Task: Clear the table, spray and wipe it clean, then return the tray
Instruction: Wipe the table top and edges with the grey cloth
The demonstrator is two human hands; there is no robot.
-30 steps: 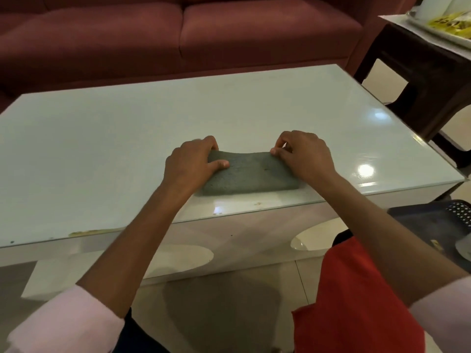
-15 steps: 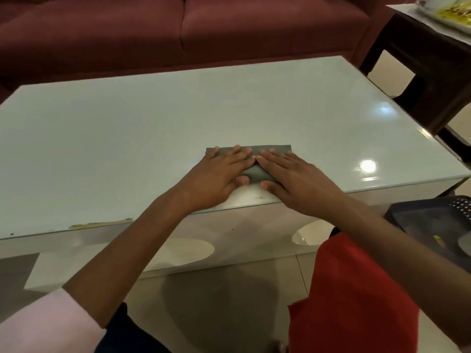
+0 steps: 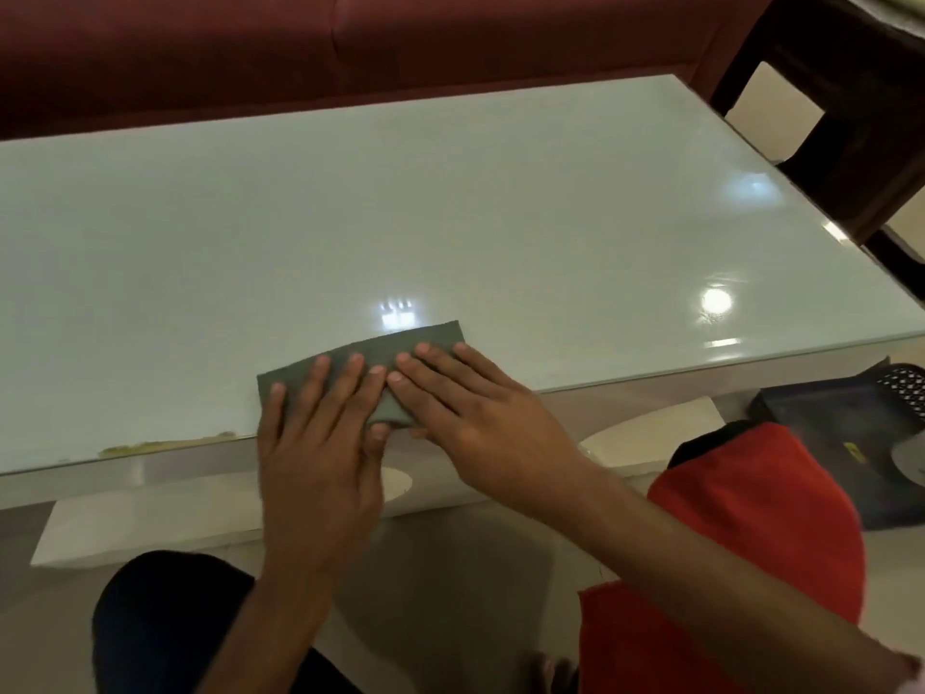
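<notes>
You can count one grey cloth (image 3: 400, 349) on one white table (image 3: 450, 202). You have two hands on it, left hand (image 3: 320, 443) and right hand (image 3: 475, 418). One red sofa (image 3: 350, 37) sits behind.

A folded grey cloth (image 3: 400, 353) lies on the glass-topped white coffee table (image 3: 500, 202), at its near edge. The left hand (image 3: 320, 433) and right hand (image 3: 475, 413) rest flat on the cloth, side by side, fingertips touching. A dark red sofa (image 3: 350, 42) stands behind the table, a dark wooden side table (image 3: 851, 92) to its far right.
</notes>
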